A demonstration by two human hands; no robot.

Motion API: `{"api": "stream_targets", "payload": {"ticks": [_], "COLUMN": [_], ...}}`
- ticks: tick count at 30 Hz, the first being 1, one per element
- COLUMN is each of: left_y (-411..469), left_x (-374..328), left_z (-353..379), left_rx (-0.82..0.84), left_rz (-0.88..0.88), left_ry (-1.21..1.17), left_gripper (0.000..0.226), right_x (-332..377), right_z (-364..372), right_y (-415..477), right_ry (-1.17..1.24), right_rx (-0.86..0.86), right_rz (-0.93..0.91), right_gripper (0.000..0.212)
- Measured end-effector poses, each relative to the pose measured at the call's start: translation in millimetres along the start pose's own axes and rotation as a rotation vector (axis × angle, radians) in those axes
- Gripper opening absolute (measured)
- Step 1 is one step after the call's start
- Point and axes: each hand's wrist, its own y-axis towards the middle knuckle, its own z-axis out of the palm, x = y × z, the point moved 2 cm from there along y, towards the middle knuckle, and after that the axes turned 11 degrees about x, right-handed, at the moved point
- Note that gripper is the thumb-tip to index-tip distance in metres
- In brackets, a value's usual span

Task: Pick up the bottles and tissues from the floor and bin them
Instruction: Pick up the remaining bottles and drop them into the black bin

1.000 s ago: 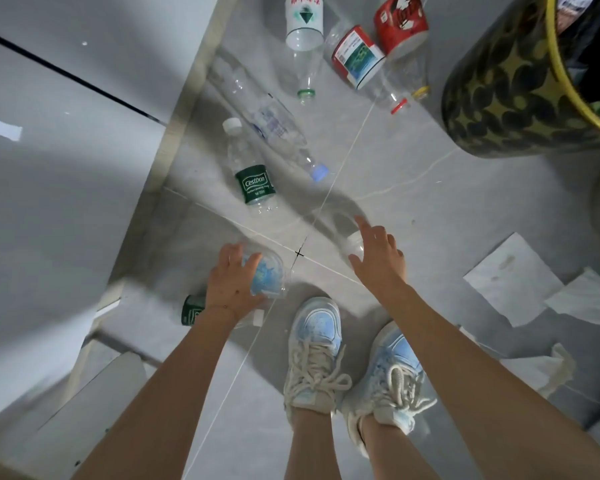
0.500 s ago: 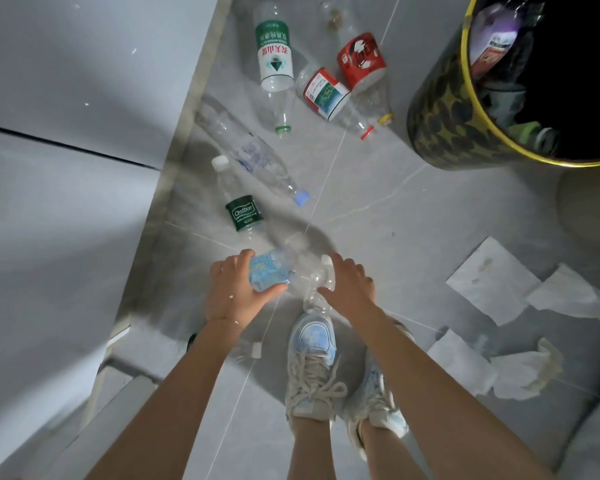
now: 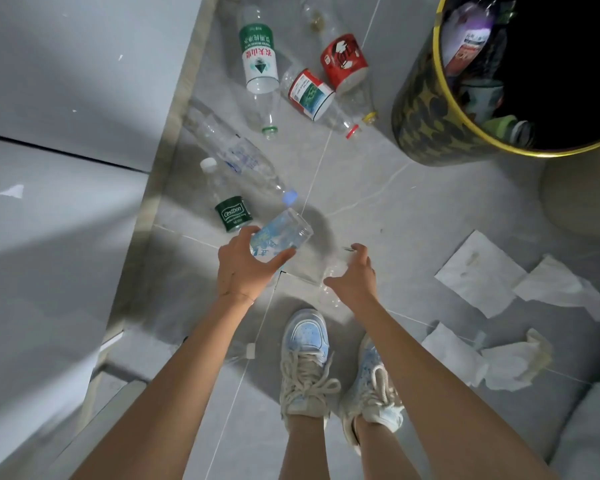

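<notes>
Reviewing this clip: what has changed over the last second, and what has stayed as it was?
The left hand has lifted its blue-labelled clear bottle off the floor and carried it forward. The right hand, reaching a second ago, now has a second clear bottle lifted; the grip is hard to make out. The bottles on the floor, the tissues and the bin stayed put.

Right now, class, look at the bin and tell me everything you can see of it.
The bin is round, standing upright on the grey floor at the upper right. Its outer wall is dark with a yellow-olive blotchy pattern, and a thin yellow rim runs round the open top. The inside is black. Several bottles already lie in it, one with a purple and red label. A yellow-capped bottle lies close beside its base. Neither hand touches it.
</notes>
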Motion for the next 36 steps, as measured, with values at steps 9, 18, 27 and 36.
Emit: {"api": "stream_targets", "payload": {"ticks": [9,18,27,36], "left_y": [-19,-26,-20,11], "left_x": [-96,-192,-276,-330], "left_z": [-25,-65,-74,-47], "left_rx": [0.273,0.470,0.412,0.125], "left_rz": [-0.137,-0.003,0.060,0.334], "left_ry": [-0.451,-0.379,-0.372,-0.132], "left_gripper": [0.099,0.073,0.069,0.080], "right_x": [64,127,134,103], "right_z": [-117,-194,-283,-314], "right_y": [-71,-119,-128,-106], "right_ry": [0.284,0.320,0.630,0.693], "right_rx": [-0.069,-0.103,-0.235,-0.469], "right_rz": [-0.268,-0.356,-0.343,-0.212], "right_gripper": [0.072,0.064,0.056,0.054]}}
